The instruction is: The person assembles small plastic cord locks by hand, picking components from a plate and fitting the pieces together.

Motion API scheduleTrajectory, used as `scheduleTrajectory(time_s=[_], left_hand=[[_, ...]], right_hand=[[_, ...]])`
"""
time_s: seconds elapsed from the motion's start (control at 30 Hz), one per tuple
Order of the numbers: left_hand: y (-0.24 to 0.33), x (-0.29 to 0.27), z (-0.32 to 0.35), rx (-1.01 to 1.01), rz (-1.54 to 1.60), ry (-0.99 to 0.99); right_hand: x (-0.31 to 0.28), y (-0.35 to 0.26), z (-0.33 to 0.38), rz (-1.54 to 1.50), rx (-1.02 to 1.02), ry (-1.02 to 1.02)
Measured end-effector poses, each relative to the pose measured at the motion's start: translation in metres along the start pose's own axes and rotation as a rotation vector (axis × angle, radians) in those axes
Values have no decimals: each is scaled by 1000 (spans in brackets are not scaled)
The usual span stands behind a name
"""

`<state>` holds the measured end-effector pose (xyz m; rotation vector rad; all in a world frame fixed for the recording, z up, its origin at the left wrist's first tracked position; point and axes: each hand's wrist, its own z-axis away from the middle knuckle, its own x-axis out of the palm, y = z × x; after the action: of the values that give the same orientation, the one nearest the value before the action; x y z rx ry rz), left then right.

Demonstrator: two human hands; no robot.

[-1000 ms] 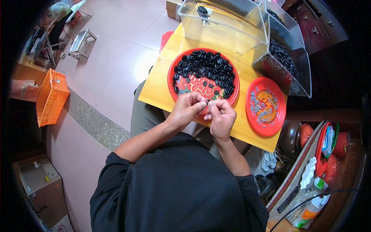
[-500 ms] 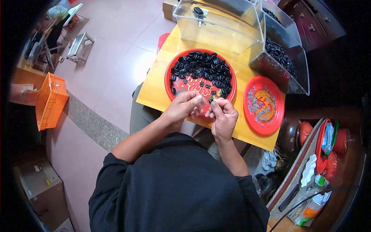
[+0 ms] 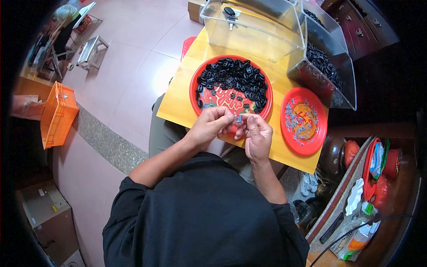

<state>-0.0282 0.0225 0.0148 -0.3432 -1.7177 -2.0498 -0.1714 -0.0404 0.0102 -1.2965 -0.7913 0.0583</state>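
My left hand (image 3: 211,126) and my right hand (image 3: 258,140) meet over the near rim of a round red tray (image 3: 193,89). Between their fingertips is a small dark piece (image 3: 239,119) with a bluish-grey glint, pinched from both sides. Its exact shape is too small to make out. Many small black oval plastic parts with holes (image 3: 231,73) are heaped in the tray's far half; a few lie singly nearer my fingers on its patterned bottom. To the right, a second red plate (image 3: 321,133) carries scattered thin grey slivers (image 3: 293,118).
Both trays stand on a yellow board (image 3: 178,107). Behind them is a clear plastic bin (image 3: 253,40) with a key (image 3: 230,18) at its rim. Another bin (image 3: 347,91) holds more black parts. An orange crate (image 3: 58,115) and a metal stool (image 3: 91,51) are at the left, a cluttered shelf (image 3: 329,209) at the right.
The small piece between my fingers has shifted slightly left and turned, now showing a bluish-grey face. My left and right fingertips have come closer together.
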Motion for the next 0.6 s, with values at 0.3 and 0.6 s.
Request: scheduleTrajectory(time_s=[0.3, 0.6], left_hand=[[-1, 7, 5, 147, -256, 47], [1, 8, 9, 412, -668, 137]], right_hand=[[4, -2, 3, 176, 23, 16], [12, -7, 8, 343, 29, 5]])
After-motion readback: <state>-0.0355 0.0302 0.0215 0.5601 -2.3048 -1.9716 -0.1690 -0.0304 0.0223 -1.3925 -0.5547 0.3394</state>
